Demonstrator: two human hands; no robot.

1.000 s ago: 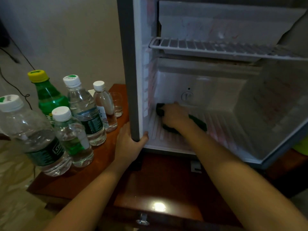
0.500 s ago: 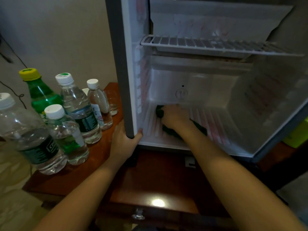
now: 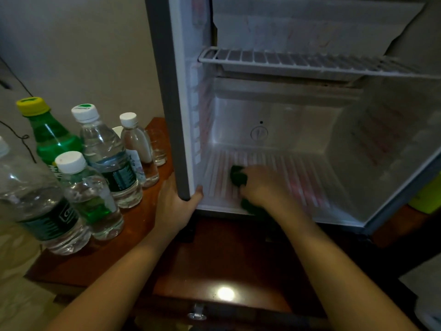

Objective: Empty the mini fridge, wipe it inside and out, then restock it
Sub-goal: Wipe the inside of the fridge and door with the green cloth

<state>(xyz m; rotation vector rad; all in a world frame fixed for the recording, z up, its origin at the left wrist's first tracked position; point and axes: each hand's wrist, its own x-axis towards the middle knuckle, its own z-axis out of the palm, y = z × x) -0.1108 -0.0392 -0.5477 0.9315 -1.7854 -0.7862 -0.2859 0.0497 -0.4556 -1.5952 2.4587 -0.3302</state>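
**Wiping Out From the Left Corner**

The right hand [image 3: 262, 185] is clutching a green cloth [image 3: 238, 176] on the fridge floor [image 3: 310, 177], front left; the rest is stretching rightward. The left hand [image 3: 176, 206] is gripping the fridge [image 3: 164, 91] by its side edge, bottles [image 3: 107, 154] standing beyond it.

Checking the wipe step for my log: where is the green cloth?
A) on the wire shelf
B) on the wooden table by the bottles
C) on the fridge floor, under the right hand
C: the right hand holds the green cloth against the ribbed fridge floor, while the left hand grips the fridge side wall.
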